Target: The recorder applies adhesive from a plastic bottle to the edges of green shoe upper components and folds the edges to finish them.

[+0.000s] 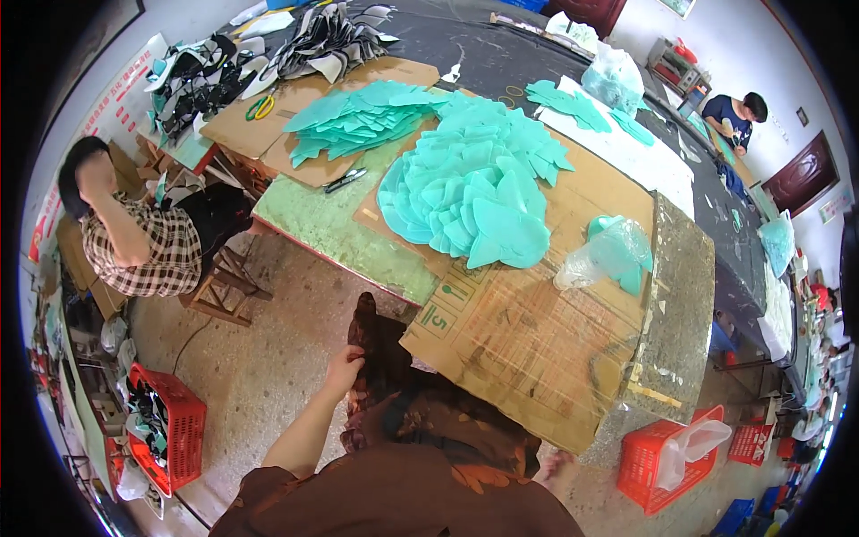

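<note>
My left hand (344, 367) is closed, pinching a fold of the dark brown patterned garment (360, 389) at my lap. Low beside the near edge of the cardboard sheet (528, 349), my right hand (557, 467) is partly hidden and blurred, so its fingers do not show clearly. On the table in front lies a big heap of turquoise cut pieces (470, 183), with a flatter stack of turquoise pieces (358, 116) behind it to the left. A clear plastic bag (599, 255) rests over a few more turquoise pieces at the right.
Snips (345, 180) and yellow-handled scissors (260, 108) lie left on the green table (313, 224). A person (143, 224) sits at the left; another person (734, 116) works far right. Red baskets stand on the floor at left (183, 430) and right (640, 456).
</note>
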Tool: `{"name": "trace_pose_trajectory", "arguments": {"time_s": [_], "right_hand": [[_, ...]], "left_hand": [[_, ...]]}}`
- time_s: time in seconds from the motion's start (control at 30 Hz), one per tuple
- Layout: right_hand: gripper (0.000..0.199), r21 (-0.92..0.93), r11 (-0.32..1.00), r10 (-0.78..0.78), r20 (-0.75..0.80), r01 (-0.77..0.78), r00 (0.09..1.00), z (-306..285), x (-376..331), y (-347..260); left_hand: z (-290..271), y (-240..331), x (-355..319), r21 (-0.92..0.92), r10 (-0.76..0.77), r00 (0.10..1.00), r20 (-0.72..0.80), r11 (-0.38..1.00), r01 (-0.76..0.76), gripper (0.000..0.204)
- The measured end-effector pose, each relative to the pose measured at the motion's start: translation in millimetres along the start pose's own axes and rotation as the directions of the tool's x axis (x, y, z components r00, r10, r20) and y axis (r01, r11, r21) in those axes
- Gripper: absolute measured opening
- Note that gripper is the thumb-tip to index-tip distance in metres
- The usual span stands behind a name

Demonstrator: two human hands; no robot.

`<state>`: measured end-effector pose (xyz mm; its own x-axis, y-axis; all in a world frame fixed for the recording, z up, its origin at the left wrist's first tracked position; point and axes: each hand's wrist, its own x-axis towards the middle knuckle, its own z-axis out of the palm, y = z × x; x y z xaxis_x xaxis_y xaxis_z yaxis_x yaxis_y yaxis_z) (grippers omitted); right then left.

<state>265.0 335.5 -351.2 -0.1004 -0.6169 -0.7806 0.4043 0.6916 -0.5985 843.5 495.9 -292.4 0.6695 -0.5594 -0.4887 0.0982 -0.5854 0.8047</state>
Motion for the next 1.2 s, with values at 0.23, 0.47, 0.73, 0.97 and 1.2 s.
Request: {"name": "trace_pose_trajectory", "arguments": {"time_s": [0.23,0.47,0.73,0.97,1.2], "right_hand": [[0.026,-0.145,0.586,-0.81,-0.077,0.797,0.581,204,-135,-212],[0.051,-0.204,0.296,-0.799,0.483,0.933,0.359,392,-196,-268],[0.06,-0.123,0.444,-0.654,0.632,0.888,0.415,458,-211,-274],[0.062,0.014,0.668,-0.549,0.684,0.744,0.48,438,-206,-279],[0.044,-0.124,0.588,-0.277,0.897,0.799,0.343,408,-257,-229]], "left_hand": [[16,-20,-2,0.431,0.112,0.993,-0.022,0.898,-0.091,0.077],[16,-15,-11,0.572,0.096,0.993,0.061,0.812,-0.114,0.079],[-44,-149,-27,-0.034,-0.265,0.896,-0.355,0.962,0.271,0.053],[-87,-171,-86,-0.114,-0.553,0.729,-0.403,0.821,0.559,0.05],[-53,-78,-69,0.101,-0.292,0.952,-0.089,0.948,0.301,0.056]]}}
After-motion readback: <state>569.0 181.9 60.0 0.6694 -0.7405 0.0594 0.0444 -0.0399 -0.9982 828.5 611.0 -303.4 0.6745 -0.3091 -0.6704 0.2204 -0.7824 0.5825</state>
